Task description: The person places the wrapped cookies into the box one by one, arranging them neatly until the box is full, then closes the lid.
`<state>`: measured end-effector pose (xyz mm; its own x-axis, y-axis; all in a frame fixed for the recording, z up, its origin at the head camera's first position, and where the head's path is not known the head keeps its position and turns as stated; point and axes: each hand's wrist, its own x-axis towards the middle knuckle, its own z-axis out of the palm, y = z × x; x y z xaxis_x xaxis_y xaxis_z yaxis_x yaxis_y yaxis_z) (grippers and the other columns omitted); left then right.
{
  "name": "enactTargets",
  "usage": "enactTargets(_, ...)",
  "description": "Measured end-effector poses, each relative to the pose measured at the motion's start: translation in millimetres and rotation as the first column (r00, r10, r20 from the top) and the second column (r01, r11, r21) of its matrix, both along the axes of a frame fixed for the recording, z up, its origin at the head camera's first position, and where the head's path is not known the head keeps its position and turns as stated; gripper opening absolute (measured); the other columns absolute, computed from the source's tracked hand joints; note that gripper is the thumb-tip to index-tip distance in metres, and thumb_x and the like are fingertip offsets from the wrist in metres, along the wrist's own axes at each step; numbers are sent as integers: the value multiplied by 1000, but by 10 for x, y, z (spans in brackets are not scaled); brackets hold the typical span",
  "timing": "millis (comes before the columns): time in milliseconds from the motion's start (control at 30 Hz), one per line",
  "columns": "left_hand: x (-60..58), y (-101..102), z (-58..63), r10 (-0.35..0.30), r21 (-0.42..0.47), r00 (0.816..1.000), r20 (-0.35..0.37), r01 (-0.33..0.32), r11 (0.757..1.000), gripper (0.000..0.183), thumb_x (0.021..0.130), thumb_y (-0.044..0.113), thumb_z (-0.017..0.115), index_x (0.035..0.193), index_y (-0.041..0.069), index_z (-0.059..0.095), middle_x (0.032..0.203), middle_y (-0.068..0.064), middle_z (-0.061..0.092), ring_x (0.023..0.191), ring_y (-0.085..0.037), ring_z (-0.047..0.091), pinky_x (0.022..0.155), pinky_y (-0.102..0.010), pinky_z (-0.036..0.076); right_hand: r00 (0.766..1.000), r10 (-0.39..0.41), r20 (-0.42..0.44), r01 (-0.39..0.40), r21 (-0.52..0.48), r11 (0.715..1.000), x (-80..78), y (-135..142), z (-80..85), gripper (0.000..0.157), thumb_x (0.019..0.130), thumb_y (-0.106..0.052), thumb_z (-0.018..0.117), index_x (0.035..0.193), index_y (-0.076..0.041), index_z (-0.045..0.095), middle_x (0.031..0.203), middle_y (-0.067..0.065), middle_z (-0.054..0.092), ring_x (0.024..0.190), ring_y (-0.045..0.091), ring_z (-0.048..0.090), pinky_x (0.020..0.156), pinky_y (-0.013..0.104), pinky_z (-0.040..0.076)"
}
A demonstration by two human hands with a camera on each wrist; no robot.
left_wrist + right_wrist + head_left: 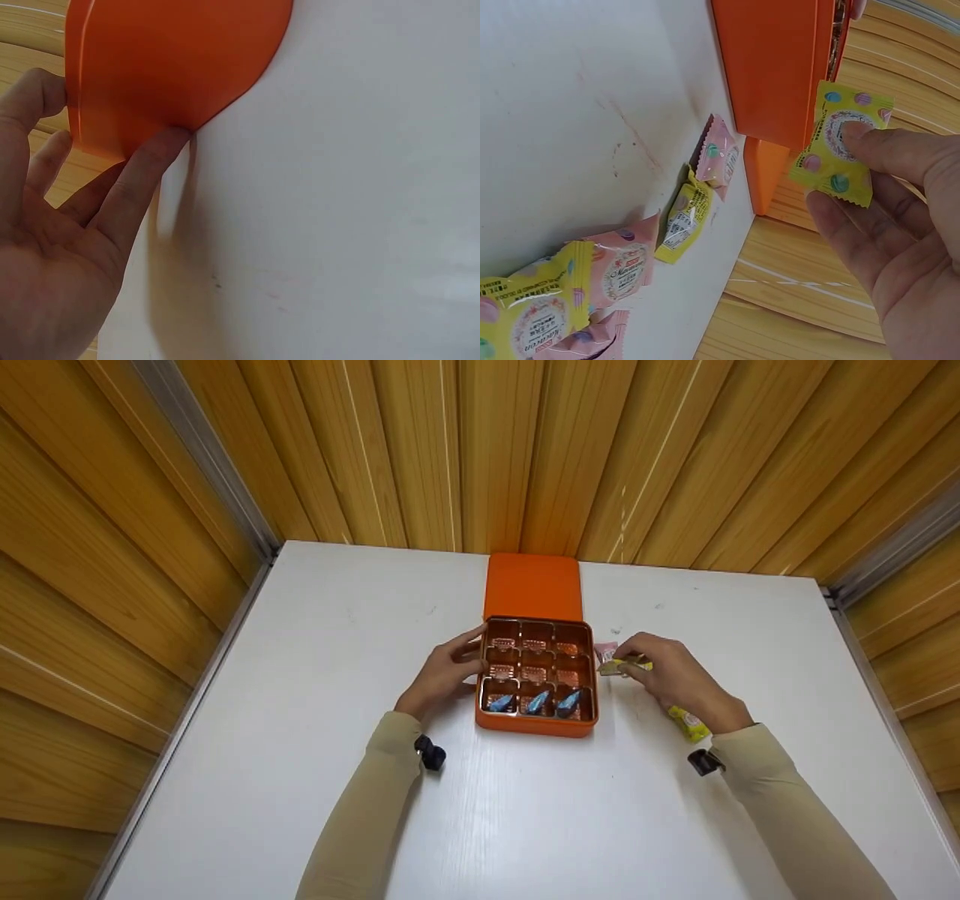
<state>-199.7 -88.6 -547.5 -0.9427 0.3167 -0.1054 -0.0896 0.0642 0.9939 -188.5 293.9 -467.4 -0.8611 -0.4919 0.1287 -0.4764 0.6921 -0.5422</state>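
An orange box point(536, 727) stands at mid-table, holding a brown divided tray point(519, 663). Three blue foil-wrapped candies point(538, 703) lie in its front row, one per compartment; the rows behind hold nothing. My left hand point(439, 671) rests on the box's left side, fingers extended along the outer wall and thumb at the rim. To the right of the box, my right hand point(682, 679) pinches a yellow-wrapped candy point(834, 165) between thumb and fingers, near the box's side wall. The wrapper has pastel macaron pictures.
The orange lid point(533, 585) lies flat behind the box. Right of the box, a pink-wrapped candy point(718, 159) and a yellow-wrapped one point(684, 221) lie on the white table point(262, 720), with several more nearer the wrist. Wood-patterned walls point(420, 457) enclose the table's back and sides.
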Motion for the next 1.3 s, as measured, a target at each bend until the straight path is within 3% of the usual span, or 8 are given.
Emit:
enactTargets(333, -3, 7, 4, 12, -15, 1000, 3, -12, 1000, 71, 99, 9, 70, 163, 25, 46, 153, -15, 56, 134, -32, 59, 93, -51, 60, 1000, 15, 7, -15, -4, 1000, -11, -97, 38, 22, 92, 5, 79, 111, -6, 74, 111, 8, 74, 103, 30, 73, 93, 55, 59)
enactTargets(867, -9, 14, 2, 15, -43, 1000, 15, -14, 999, 70, 100, 10, 70, 163, 30, 46, 154, -13, 56, 132, -31, 61, 91, -49, 61, 997, 77, -16, -78, -31, 997, -68, -375, 69, 23, 91, 6, 80, 110, -6, 75, 108, 6, 73, 98, 27, 73, 85, 47, 62)
enactTargets(1300, -15, 7, 9, 19, -19, 999, 37, -18, 1000, 69, 100, 9, 70, 162, 30, 48, 153, -14, 57, 131, -32, 61, 92, -49, 61, 990, 136, -49, -137, -22, 990, -90, -599, 112, 22, 93, 4, 79, 112, -6, 74, 109, 8, 74, 100, 28, 71, 88, 47, 61)
